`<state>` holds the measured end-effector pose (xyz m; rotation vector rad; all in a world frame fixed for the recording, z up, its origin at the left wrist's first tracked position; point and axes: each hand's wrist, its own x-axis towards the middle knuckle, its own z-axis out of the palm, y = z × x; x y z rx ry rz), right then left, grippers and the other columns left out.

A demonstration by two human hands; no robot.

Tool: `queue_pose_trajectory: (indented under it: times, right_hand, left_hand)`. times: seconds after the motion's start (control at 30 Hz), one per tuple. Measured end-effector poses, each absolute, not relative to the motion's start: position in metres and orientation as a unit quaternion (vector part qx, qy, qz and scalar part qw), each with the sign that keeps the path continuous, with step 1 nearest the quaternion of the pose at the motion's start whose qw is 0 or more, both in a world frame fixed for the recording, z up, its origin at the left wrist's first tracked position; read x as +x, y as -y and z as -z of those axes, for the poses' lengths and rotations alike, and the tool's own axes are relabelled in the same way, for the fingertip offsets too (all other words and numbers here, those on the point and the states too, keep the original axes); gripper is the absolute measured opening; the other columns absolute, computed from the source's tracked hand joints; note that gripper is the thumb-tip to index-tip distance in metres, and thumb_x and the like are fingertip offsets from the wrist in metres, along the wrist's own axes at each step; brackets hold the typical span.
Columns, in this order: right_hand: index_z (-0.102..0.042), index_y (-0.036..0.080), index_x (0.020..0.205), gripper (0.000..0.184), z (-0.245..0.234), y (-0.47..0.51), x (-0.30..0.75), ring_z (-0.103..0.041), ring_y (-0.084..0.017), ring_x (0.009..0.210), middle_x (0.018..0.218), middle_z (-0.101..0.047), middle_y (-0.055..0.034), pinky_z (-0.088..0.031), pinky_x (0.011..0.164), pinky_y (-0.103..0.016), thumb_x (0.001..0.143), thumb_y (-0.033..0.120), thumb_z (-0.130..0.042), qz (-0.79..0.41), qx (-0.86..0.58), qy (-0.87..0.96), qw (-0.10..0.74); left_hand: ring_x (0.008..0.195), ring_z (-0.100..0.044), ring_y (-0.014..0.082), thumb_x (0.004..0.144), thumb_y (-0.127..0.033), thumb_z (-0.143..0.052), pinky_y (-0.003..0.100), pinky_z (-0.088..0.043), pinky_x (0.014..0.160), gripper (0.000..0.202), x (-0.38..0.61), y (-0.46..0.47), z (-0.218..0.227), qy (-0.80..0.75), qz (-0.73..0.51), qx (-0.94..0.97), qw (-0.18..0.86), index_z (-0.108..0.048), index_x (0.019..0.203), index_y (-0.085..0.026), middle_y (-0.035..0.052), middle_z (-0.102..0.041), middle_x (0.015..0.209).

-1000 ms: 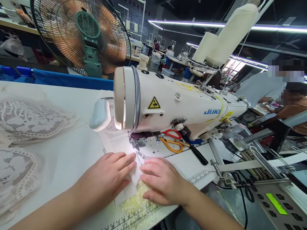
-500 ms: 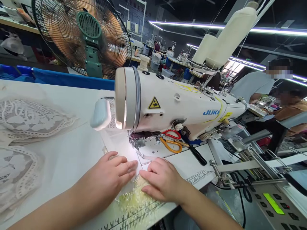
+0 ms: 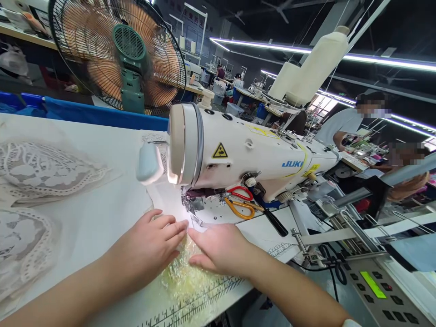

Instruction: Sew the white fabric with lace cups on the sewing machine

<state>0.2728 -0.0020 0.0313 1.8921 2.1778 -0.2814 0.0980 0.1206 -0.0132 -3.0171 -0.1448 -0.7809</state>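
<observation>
My left hand [image 3: 150, 245] lies flat with its fingers stretched out on white fabric [image 3: 160, 200] in front of the needle of the white sewing machine [image 3: 238, 150]. My right hand [image 3: 218, 249] lies flat beside it, fingertips toward the left hand. Both press on a piece of cream-yellow lace [image 3: 185, 279] at the table's front edge, just short of the presser foot [image 3: 190, 206]. Neither hand grips anything.
Red- and orange-handled scissors [image 3: 240, 200] lie under the machine arm. White lace pieces [image 3: 41, 170] lie at the left of the table [image 3: 102, 218]. A fan [image 3: 119, 50] stands behind. A control panel [image 3: 373, 286] sits at the right. Other people work at the far right.
The white fabric has slid back from under my hands, baring more of the yellow lace. Both hands have shifted slightly left and toward the needle. The view has tilted a little.
</observation>
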Motion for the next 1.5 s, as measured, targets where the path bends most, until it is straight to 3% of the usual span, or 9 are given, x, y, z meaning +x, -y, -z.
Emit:
queue_pose_trajectory:
  times: [0.4, 0.57, 0.73, 0.83, 1.03, 1.13, 1.2, 1.3, 1.5]
  right_hand:
    - [-0.036, 0.011, 0.153, 0.075, -0.045, -0.024, 0.257, -0.071, -0.03, 0.07, 0.079, -0.074, -0.0113, -0.05, 0.055, -0.036, 0.097, 0.059, -0.048, 0.133, 0.694, -0.685, 0.177]
    - [-0.029, 0.011, 0.158, 0.076, -0.047, -0.028, 0.25, -0.073, -0.031, 0.077, 0.085, -0.076, -0.0132, -0.055, 0.061, -0.039, 0.098, 0.054, -0.047, 0.159, 0.71, -0.662, 0.18]
    - [-0.043, 0.007, 0.151, 0.07, -0.033, -0.013, 0.248, -0.073, -0.032, 0.083, 0.097, -0.077, -0.0171, -0.055, 0.06, -0.039, 0.097, 0.051, -0.051, 0.108, 0.717, -0.676, 0.128]
    - [-0.054, 0.006, 0.142, 0.062, -0.011, 0.0, 0.255, -0.073, -0.03, 0.086, 0.093, -0.077, -0.0138, -0.053, 0.06, -0.036, 0.095, 0.048, -0.053, 0.033, 0.698, -0.714, 0.051]
    - [-0.067, 0.009, 0.123, 0.046, 0.022, 0.012, 0.267, -0.069, -0.021, 0.064, 0.071, -0.073, -0.0052, -0.045, 0.053, -0.032, 0.097, 0.041, -0.045, -0.132, 0.641, -0.745, -0.129]
    - [-0.07, 0.008, 0.113, 0.052, 0.022, 0.011, 0.265, -0.065, -0.019, 0.052, 0.063, -0.07, -0.0041, -0.042, 0.045, -0.033, 0.103, 0.04, -0.031, -0.171, 0.614, -0.748, -0.186]
    - [-0.07, 0.007, 0.11, 0.057, 0.022, 0.011, 0.263, -0.064, -0.019, 0.049, 0.06, -0.068, -0.0043, -0.042, 0.044, -0.033, 0.105, 0.04, -0.024, -0.174, 0.603, -0.752, -0.201]
    - [-0.068, 0.009, 0.112, 0.059, 0.029, 0.014, 0.266, -0.067, -0.021, 0.052, 0.063, -0.07, -0.0064, -0.047, 0.046, -0.033, 0.105, 0.041, -0.02, -0.156, 0.61, -0.751, -0.2]
    - [-0.065, 0.013, 0.125, 0.049, 0.05, 0.021, 0.285, -0.076, -0.026, 0.073, 0.091, -0.078, -0.0136, -0.059, 0.057, -0.032, 0.101, 0.042, -0.034, -0.077, 0.635, -0.757, -0.134]
  left_hand:
    - [0.096, -0.065, 0.0234, 0.079, -0.008, -0.057, 0.042, -0.042, 0.09, 0.039, 0.099, -0.141, 0.026, 0.059, 0.249, -0.965, 0.052, -0.075, 0.107, -0.027, -0.0022, -0.077, 0.119]
    - [0.104, -0.064, 0.024, 0.088, -0.011, -0.056, 0.043, -0.043, 0.093, 0.032, 0.098, -0.138, 0.013, 0.1, 0.181, -0.976, 0.059, -0.075, 0.111, -0.024, -0.0007, -0.073, 0.128]
    - [0.109, -0.064, 0.0296, 0.101, -0.021, -0.037, 0.051, -0.044, 0.096, 0.039, 0.101, -0.14, 0.016, 0.137, 0.171, -0.973, 0.07, -0.073, 0.115, -0.023, 0.0031, -0.07, 0.132]
    - [0.115, -0.063, 0.0331, 0.102, -0.029, -0.039, 0.054, -0.046, 0.096, 0.039, 0.102, -0.141, 0.023, 0.158, 0.146, -0.973, 0.081, -0.069, 0.125, -0.022, 0.0098, -0.065, 0.139]
    - [0.131, -0.055, 0.0398, 0.093, -0.033, -0.059, 0.062, -0.045, 0.103, 0.04, 0.098, -0.133, 0.011, 0.252, 0.107, -0.96, 0.058, -0.066, 0.131, -0.022, 0.0188, -0.056, 0.148]
    - [0.125, -0.059, 0.0359, 0.097, -0.03, -0.049, 0.054, -0.047, 0.104, 0.04, 0.101, -0.132, -0.024, 0.343, 0.063, -0.937, -0.011, -0.062, 0.133, -0.018, 0.0192, -0.061, 0.138]
    - [0.113, -0.065, 0.0316, 0.103, -0.027, -0.03, 0.043, -0.054, 0.091, 0.043, 0.107, -0.143, -0.046, 0.414, 0.048, -0.906, -0.071, -0.065, 0.125, -0.015, 0.018, -0.065, 0.127]
    - [0.107, -0.068, 0.0282, 0.104, -0.031, -0.031, 0.039, -0.055, 0.086, 0.042, 0.12, -0.177, -0.061, 0.434, 0.033, -0.893, -0.111, -0.067, 0.12, -0.016, 0.0138, -0.068, 0.119]
    - [0.127, -0.056, 0.0298, 0.098, -0.051, -0.055, 0.053, -0.047, 0.104, 0.046, 0.139, -0.238, -0.046, 0.451, -0.012, -0.884, -0.121, -0.062, 0.126, -0.016, 0.0136, -0.059, 0.138]
